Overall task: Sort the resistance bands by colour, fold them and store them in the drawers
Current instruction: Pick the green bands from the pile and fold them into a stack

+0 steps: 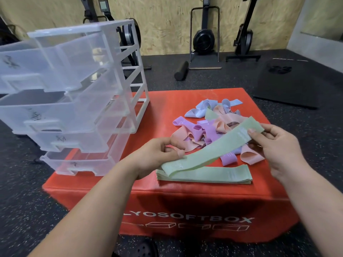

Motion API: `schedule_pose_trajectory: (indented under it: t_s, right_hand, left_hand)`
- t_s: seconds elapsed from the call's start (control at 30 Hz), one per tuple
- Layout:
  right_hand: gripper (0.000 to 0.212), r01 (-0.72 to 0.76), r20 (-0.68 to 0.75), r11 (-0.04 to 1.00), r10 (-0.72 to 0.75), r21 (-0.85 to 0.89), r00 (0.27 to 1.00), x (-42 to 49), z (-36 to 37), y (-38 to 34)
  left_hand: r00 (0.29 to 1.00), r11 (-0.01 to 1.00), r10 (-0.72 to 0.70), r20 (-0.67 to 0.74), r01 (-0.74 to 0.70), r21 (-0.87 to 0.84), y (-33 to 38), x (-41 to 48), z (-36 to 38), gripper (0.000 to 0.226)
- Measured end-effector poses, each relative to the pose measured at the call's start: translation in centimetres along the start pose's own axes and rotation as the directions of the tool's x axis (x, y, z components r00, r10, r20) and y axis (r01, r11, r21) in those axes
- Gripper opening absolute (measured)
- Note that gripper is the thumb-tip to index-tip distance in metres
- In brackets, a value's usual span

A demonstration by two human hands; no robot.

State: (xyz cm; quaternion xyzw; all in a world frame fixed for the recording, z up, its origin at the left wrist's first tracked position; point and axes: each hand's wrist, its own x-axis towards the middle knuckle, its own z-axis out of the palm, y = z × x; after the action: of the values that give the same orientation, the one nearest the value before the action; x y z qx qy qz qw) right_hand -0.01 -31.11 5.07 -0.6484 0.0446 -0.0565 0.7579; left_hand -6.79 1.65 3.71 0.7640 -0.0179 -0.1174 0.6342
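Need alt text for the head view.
The left hand and right hand hold a green band over a stack of green bands on a red box. Behind it lies a mixed-colour pile; a clear drawer unit stands left.

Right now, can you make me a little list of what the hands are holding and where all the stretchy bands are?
left hand: pinches one end of the green band
right hand: pinches the other end
green band: stretched flat, lifted above the green stack
green stack: flat green bands, on the near part of the red box
mixed pile: blue, pink, purple and a bit of green, tangled behind the stack
drawers: clear plastic, pulled out, on the box's left side; no bands seen inside
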Motion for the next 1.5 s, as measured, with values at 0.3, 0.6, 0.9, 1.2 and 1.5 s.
schedule_pose_trajectory:
  t_s: [0.3,0.6,0.9,1.2,1.5]
  right_hand:
    - [0.013,0.099,-0.014,0.994,-0.1,-0.035,0.995,-1.0,0.3,-1.2]
    - [0.012,0.023,0.109,0.878,0.034,-0.478,0.993,-0.2,-2.0,0.6]
    - [0.016,0.178,0.233,0.479,0.057,-0.86,0.971,0.1,-2.8,2.2]
    - [0.028,0.276,0.292,0.246,0.029,-0.929,0.956,-0.2,-2.2,3.4]
    - [0.043,0.3,0.306,0.081,0.074,-0.95,0.949,0.2,-2.3,4.8]
  left_hand:
    - [0.98,0.966,-0.112,0.165,0.069,0.25,-0.4,-1.2,-0.1,0.034]
    - [0.918,0.965,0.105,-0.382,-0.001,0.262,-1.7,-1.4,-2.3,0.017]
    - [0.853,0.78,0.24,-0.464,0.115,0.615,-2.9,-0.6,-1.9,0.021]
    - [0.879,0.646,0.265,-0.395,0.142,0.75,-3.5,0.3,-0.7,0.014]
    - [0.944,0.461,0.269,-0.192,0.049,0.886,-4.5,0.4,-1.2,0.023]
